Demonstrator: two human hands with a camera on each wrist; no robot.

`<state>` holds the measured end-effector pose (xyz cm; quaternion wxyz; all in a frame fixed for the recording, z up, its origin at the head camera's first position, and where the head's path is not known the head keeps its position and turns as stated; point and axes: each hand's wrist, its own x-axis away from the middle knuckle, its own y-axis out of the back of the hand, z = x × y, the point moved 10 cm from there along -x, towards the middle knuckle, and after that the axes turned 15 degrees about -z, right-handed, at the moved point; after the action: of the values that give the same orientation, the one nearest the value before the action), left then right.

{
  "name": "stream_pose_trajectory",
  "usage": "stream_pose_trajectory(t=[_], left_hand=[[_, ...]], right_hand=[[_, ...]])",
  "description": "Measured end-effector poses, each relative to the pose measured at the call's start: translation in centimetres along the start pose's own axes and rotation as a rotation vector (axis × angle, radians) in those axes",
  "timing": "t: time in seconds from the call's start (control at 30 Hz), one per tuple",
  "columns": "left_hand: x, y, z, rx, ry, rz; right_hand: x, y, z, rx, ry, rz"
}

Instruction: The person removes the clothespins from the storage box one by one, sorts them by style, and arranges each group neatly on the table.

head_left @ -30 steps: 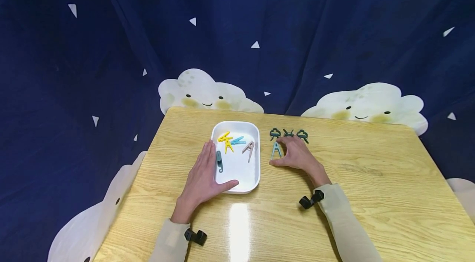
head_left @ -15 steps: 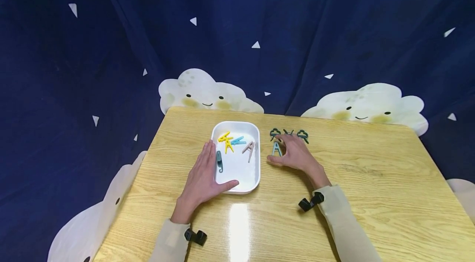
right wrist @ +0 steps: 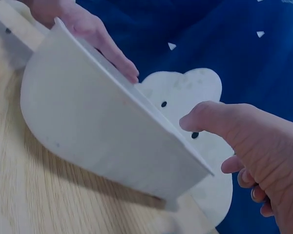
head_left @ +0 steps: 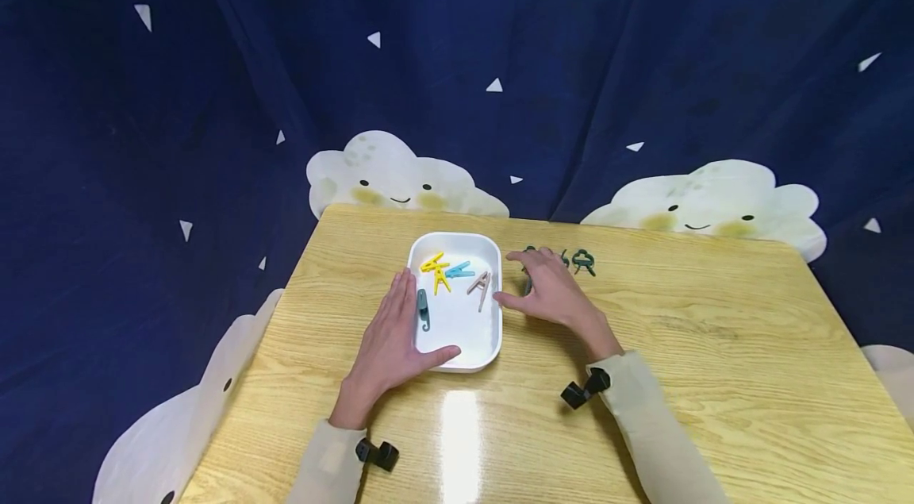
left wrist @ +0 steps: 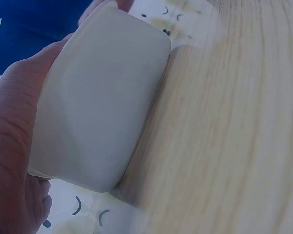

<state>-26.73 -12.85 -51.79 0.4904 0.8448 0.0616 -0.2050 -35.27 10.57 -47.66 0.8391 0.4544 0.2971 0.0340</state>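
"Clothespins, yellow, blue, pinkish and green, lie in the white tray. What keeps it there?"

"Left hand: straight fingers along its left wall, thumb over the near end, probably to steady it."

"And the right hand?"

"Thumb and forefinger spread apart, nothing visibly held, thumb tip over the tray's right edge, touching or not I can't tell. Dark clips lie on the table beyond, partly hidden, perhaps grouped by shape."
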Motion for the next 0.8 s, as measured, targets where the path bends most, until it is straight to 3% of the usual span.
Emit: stream_pose_trajectory(t=[0.23,0.6,0.8], left_hand=[[0.0,0.0,0.0,-0.007,-0.001,-0.002],[0.0,0.1,0.0,-0.007,0.001,0.0],[0.0,0.2,-0.1,-0.003,0.0,-0.001]], right_hand=[[-0.8,-1.1,2.5,0.03,0.075,0.048],[-1.0,-3.9,5.8,0.118,0.18,0.221],[-0.9,-5.7,6.5,0.261,0.215,0.312]])
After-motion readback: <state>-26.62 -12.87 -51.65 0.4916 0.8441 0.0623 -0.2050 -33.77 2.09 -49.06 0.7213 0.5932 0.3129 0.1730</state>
